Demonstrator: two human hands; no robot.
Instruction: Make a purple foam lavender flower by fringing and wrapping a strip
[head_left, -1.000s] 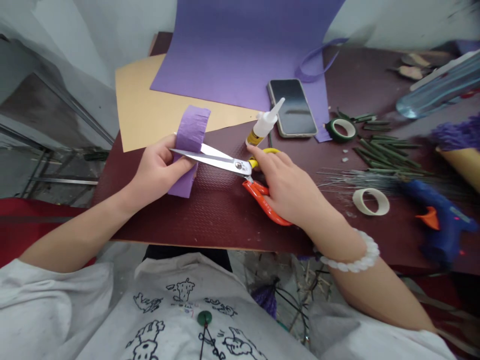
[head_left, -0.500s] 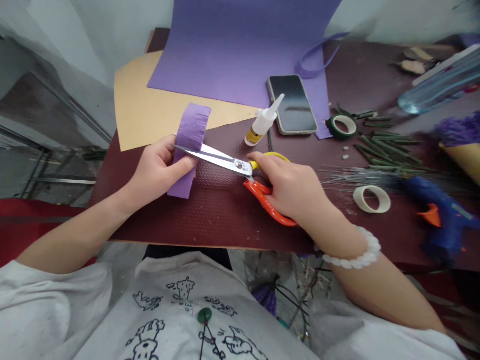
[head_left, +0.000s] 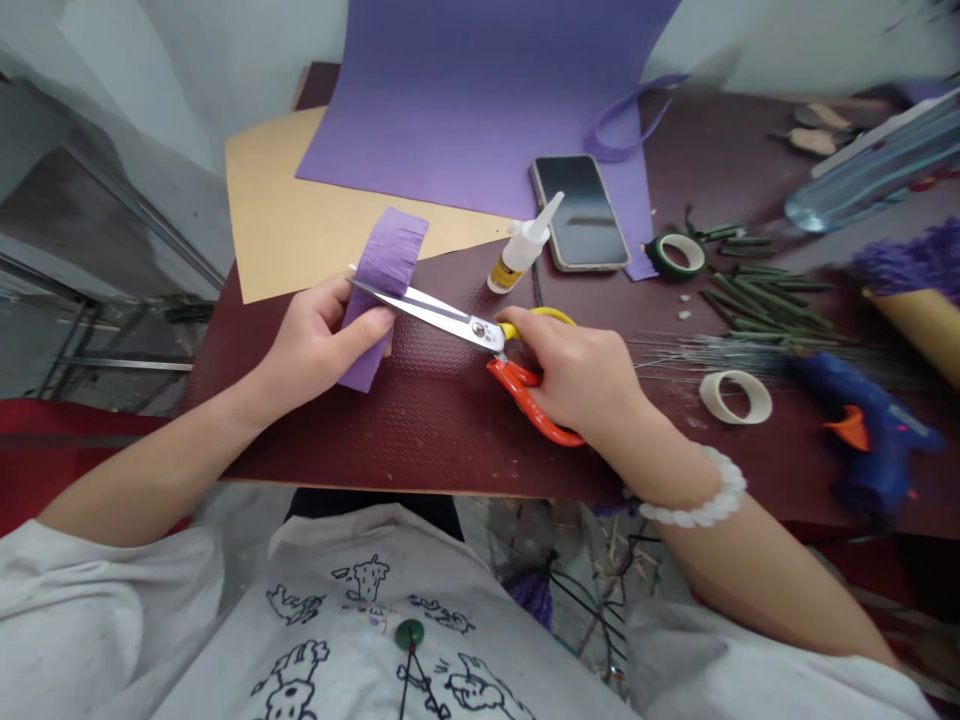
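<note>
we are holding a purple strip [head_left: 391,250] above the counter [head_left: 442,440], its upper end showing in front of a tan sheet [head_left: 277,210] and its lower end hanging below our left hand [head_left: 319,335]. the grip there is pinching the strip between thumb and fingers, near its middle. we are wrapping our right hand [head_left: 585,375] around the yellow and red handles of the scissors [head_left: 478,329], so that grip is closing on them. the blades are standing slightly apart: one is crossing the strip's face, its tip reaching our left fingers, while the other is disappearing behind the strip's right edge. below the blades, we are seeing open counter between our hands, running to the front edge. beyond the scissors, room is getting tighter: a glue bottle [head_left: 517,260] is standing near the handles, just beside a phone [head_left: 581,215]. a large purple sheet [head_left: 480,110] is overlapping the tan one. to the right, a green tape roll [head_left: 679,256], cut green stems [head_left: 772,305], thin wires [head_left: 675,355], a white tape roll [head_left: 712,402] and a blue glue gun [head_left: 877,470] are crowding that side.
</note>
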